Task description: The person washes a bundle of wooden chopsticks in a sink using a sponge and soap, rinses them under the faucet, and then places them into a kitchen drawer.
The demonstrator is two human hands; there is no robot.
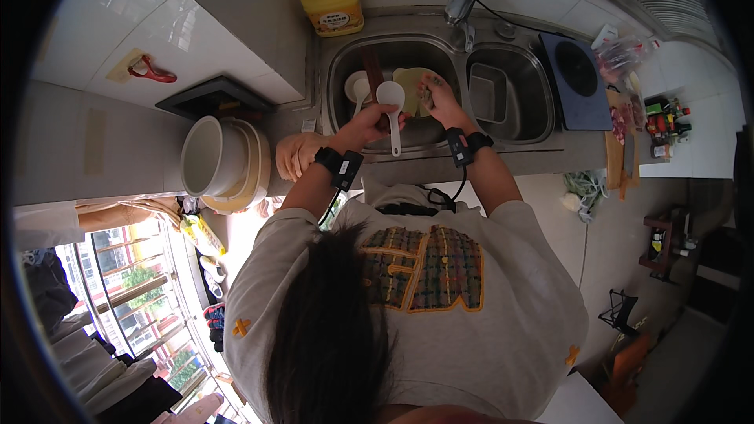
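Note:
Over the left basin of the steel sink point(339, 63), my left hand point(367, 124) is closed round a white rice paddle point(390, 96), its handle pointing toward me. Just right of it, my right hand point(440, 102) is raised with its fingers curled; what they hold, if anything, I cannot make out. Behind and below that hand, a pale yellow dish point(408, 76) lies in the basin. To the left are a white bowl point(352, 88) with a white spoon point(361, 92) in it and a bundle of reddish-brown sticks point(371, 67), which look like chopsticks.
A tap point(460, 8) rises behind the sink, with a rectangular tub point(488, 93) in the right basin. A yellow jug point(333, 6) stands at the back left. Stacked pale basins point(208, 159) sit left, a blue induction hob point(576, 78) right, beside a cutting board point(615, 153).

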